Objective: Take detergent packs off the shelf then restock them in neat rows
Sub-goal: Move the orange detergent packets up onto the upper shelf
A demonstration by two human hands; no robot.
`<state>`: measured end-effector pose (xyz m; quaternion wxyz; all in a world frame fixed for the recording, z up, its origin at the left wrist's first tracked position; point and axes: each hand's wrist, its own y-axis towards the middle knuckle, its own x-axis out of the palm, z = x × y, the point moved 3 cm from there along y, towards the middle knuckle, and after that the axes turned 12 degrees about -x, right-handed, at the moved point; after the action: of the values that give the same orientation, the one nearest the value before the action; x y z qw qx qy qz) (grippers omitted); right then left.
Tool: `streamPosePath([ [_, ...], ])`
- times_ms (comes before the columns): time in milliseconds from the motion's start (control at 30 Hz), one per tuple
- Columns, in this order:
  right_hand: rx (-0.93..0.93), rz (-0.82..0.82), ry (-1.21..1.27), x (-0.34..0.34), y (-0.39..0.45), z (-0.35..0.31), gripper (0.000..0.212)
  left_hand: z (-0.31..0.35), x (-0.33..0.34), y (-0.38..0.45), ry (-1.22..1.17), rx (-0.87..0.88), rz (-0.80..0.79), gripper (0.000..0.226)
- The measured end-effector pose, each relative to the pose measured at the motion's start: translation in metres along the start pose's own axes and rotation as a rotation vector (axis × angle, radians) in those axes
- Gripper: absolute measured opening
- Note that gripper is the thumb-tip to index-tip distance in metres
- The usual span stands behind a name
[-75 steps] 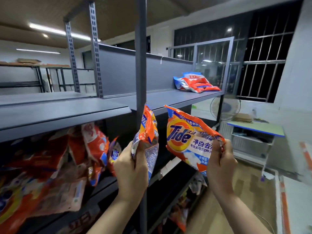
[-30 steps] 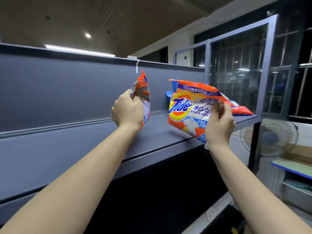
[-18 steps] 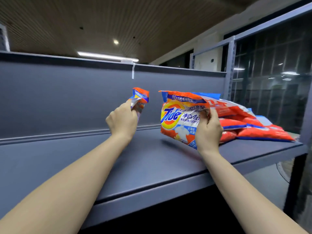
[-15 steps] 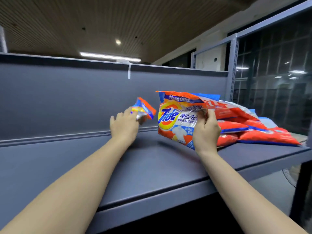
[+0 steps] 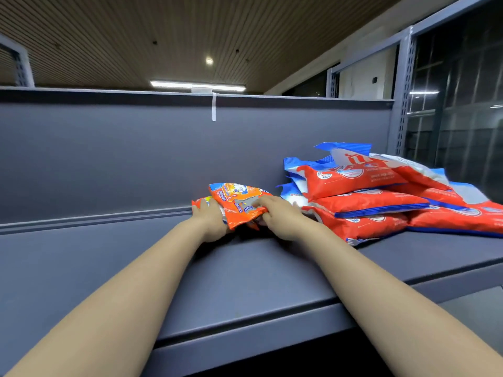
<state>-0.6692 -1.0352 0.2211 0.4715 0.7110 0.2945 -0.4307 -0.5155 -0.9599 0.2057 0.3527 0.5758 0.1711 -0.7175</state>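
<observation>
Two orange detergent packs lie at the back of the grey top shelf (image 5: 245,281), against its back panel. The upper pack (image 5: 236,202) rests on the lower one (image 5: 200,204), of which only a corner shows. My left hand (image 5: 211,221) grips the packs from the left side. My right hand (image 5: 277,216) holds the upper pack's right edge, fingers on top of it. To the right lies a loose pile of several red, white and blue detergent packs (image 5: 381,197), touching my right hand's side.
The shelf's grey back panel (image 5: 136,159) rises behind the packs, with a white tag (image 5: 214,107) hanging from its top edge. A perforated metal upright (image 5: 402,99) stands at the right end. The shelf's front lip (image 5: 272,330) runs under my forearms.
Both hands have moved down and back from holding the packs upright in the air. The packs now lie flat, stacked against the back panel beside the pile.
</observation>
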Motion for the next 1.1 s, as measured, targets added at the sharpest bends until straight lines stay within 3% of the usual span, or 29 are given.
streamPosePath([
  [67, 0.006, -0.052, 0.057, 0.003, -0.006, 0.002, 0.045, -0.003, -0.002, -0.004, -0.014, -0.015, -0.052, 0.078],
  [267, 0.057, 0.004, 0.17, -0.013, -0.03, -0.012, 0.046, -0.02, 0.004, 0.016, -0.115, 0.02, -0.071, 0.062],
  [367, 0.075, 0.043, 0.186, -0.013, -0.041, -0.017, 0.05, -0.007, -0.028, -0.047, -0.158, 0.027, -0.046, 0.026],
  [433, 0.081, 0.088, 0.206, -0.015, -0.048, -0.018, 0.049, -0.007, -0.038, -0.059, -0.198, -0.008, 0.016, 0.017],
  [600, 0.067, 0.167, 0.116, -0.007, -0.073, -0.031, 0.04, -0.021, -0.048, -0.084, -0.189, -0.082, 0.132, 0.023],
  [1100, -0.218, 0.323, 0.17, -0.004, -0.157, -0.114, 0.038, -0.076, -0.065, -0.222, -0.17, -0.18, 0.462, 0.031],
])
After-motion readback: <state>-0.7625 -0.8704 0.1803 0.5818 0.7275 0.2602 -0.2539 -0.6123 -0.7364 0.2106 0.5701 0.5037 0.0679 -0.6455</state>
